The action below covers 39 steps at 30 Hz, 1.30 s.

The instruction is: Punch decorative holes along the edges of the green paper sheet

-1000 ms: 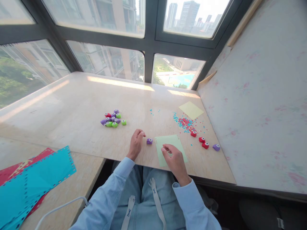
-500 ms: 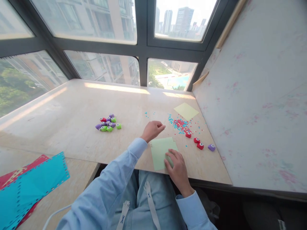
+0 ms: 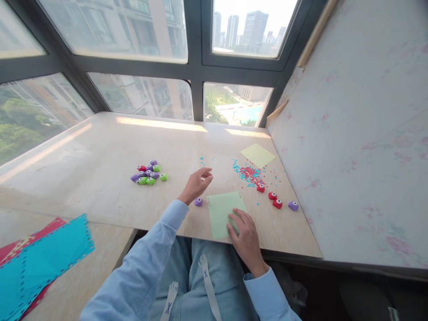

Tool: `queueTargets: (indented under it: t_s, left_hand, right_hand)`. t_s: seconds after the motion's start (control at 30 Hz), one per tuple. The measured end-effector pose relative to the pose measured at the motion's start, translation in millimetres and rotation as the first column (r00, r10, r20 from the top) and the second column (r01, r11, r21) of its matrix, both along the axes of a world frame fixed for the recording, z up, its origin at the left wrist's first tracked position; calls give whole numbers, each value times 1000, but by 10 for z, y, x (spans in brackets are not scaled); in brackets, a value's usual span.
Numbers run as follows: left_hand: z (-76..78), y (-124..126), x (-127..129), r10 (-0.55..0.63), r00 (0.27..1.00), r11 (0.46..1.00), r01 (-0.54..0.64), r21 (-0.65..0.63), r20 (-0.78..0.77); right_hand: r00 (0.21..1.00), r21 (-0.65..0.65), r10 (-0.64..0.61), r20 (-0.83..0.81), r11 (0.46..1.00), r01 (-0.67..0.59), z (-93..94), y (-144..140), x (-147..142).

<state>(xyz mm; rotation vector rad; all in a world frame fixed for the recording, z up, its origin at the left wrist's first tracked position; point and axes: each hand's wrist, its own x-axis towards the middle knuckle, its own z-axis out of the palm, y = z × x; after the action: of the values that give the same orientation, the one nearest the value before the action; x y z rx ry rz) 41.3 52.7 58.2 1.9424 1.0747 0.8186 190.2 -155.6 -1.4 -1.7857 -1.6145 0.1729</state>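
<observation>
A light green paper sheet (image 3: 219, 220) lies at the front edge of the table, with small marks or cut-outs near its upper corners. My right hand (image 3: 246, 238) rests on its right part, fingers spread and flat. Over the table just beyond the sheet's upper left corner is my left hand (image 3: 196, 185). Its fingers are curled together, and a small pale bit shows by the fingertips, too small to name. Just below that hand sits a purple craft punch (image 3: 198, 201), left of the sheet.
A cluster of purple, green and red craft punches (image 3: 150, 181) stands to the left. Red and blue paper confetti (image 3: 249, 174) lies scattered at right, near a yellow sheet (image 3: 257, 155), several punches (image 3: 277, 203) and the wall. Blue sheets (image 3: 47, 258) lie far left.
My left hand has moved left, away from the confetti side, and the purple punch beneath it now shows. My right hand stays on the sheet.
</observation>
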Motion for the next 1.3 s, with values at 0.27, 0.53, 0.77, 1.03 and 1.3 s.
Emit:
queueTargets:
  t_s: [0.27, 0.53, 0.77, 1.03, 1.3]
  left_hand:
    - [-116, -1129, -560, 236, 972, 879, -219, 423, 12]
    - [-443, -1878, -325, 24, 935, 894, 139, 426, -355]
    - [-503, -1740, -393, -33, 960, 919, 138, 370, -277]
    - [-599, -1705, -448, -31, 993, 916, 75, 394, -117]
    - [-671, -1665, -410, -35, 976, 963, -25, 267, 217]
  right_hand:
    - [976, 123, -57, -212, 989, 84, 99, -28, 147]
    - [601, -232, -309, -737, 951, 204, 158, -115, 210]
    - [147, -300, -332, -932, 932, 203, 397, -116, 132]
    - [-18, -318, -318, -948, 940, 122, 498, -87, 219]
    - [209, -356, -415, -885, 895, 269, 462, -196, 293]
